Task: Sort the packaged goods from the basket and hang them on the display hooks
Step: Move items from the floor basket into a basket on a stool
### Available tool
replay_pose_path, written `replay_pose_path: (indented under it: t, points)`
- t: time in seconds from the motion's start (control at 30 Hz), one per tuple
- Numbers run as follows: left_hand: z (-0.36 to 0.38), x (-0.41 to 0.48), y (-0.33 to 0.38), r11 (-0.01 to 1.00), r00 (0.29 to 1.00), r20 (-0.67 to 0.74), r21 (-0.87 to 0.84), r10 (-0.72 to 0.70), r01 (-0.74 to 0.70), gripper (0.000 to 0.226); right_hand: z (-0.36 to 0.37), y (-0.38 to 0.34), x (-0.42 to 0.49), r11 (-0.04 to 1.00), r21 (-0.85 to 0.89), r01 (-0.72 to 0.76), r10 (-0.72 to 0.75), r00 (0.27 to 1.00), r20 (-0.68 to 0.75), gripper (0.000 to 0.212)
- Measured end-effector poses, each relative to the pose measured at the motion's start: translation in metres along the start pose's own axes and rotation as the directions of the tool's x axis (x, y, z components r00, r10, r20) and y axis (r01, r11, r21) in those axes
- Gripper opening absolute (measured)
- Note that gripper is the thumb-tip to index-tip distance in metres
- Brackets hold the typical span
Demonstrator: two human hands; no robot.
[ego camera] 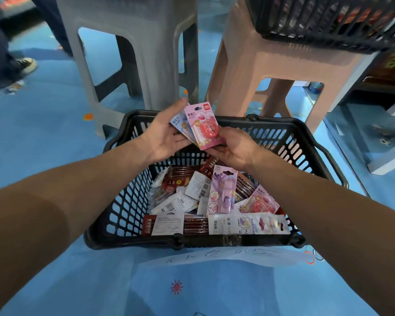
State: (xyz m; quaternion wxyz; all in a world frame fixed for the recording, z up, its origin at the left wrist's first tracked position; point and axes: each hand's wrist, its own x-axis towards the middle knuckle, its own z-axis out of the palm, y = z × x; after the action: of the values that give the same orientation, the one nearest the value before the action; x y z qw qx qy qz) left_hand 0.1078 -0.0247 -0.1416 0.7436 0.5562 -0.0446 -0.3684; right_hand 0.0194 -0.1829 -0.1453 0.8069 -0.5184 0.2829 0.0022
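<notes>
Blue printed floor [55, 133], seen from above. Over the far rim of a black basket [214, 241] both hands meet on two fanned packs: a pink pack [204, 124] in front, a blue pack [180, 125] partly behind it. Right hand [234, 148] pinches the pink pack's lower edge, thumb on its face, fingers beneath. Left hand [163, 137] lies palm up behind the packs, thumb stretched along their upper edge; its fingers are hidden, so I cannot tell whether it clamps them. Below, the basket holds a loose heap of carded goods [192, 201], many face down with barcodes showing. Beyond the basket stand a grey stool [146, 53] and a pink stool [271, 62], the latter carrying a second basket [328, 23]. Far left, someone's shoe [27, 63].
</notes>
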Motion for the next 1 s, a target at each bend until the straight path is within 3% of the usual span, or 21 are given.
replay_pose_path:
  t: [0.2, 0.33, 0.47, 0.6, 0.7, 0.83, 0.9, 1.0]
  points:
    - [0.004, 0.002, -0.012, 0.976, 0.999, -0.020, 0.217, -0.029, 0.033, 0.060, 0.008, 0.008, -0.009, 0.955, -0.294, -0.028, 0.041, 0.998, 0.038, 0.032]
    - [-0.003, 0.005, -0.015, 0.964, 0.999, -0.025, 0.264, -0.033, 0.039, 0.043, 0.005, 0.015, -0.005, 0.829, -0.558, -0.025, 0.005, 0.999, -0.037, 0.040]
    - [-0.015, 0.008, -0.016, 0.922, 0.998, -0.067, 0.387, -0.003, 0.029, 0.042, 0.002, 0.017, 0.004, 0.693, -0.721, -0.004, -0.098, 0.990, -0.100, 0.044]
    - [-0.029, 0.006, -0.018, 0.862, 0.997, -0.011, 0.502, -0.076, 0.071, 0.038, -0.023, 0.015, 0.013, 0.368, -0.929, -0.038, -0.161, 0.981, -0.104, 0.027]
    - [-0.023, 0.007, -0.024, 0.845, 0.990, 0.017, 0.523, -0.143, 0.113, 0.038, -0.053, 0.014, 0.013, 0.187, -0.975, -0.124, -0.146, 0.978, -0.152, 0.018]
    - [-0.004, 0.012, -0.035, 0.786, 0.969, 0.068, 0.600, -0.238, 0.151, 0.033, -0.086, 0.016, -0.001, -0.284, -0.940, -0.189, -0.099, 0.981, -0.167, 0.021]
    - [0.007, 0.012, -0.040, 0.768, 0.958, 0.113, 0.626, -0.263, 0.137, 0.034, -0.099, 0.018, -0.008, -0.380, -0.899, -0.219, 0.015, 0.970, -0.243, 0.033]
    - [0.019, 0.012, -0.047, 0.792, 0.955, 0.116, 0.591, -0.273, 0.155, 0.054, -0.116, 0.022, -0.018, -0.380, -0.902, -0.203, 0.216, 0.929, -0.300, 0.064]
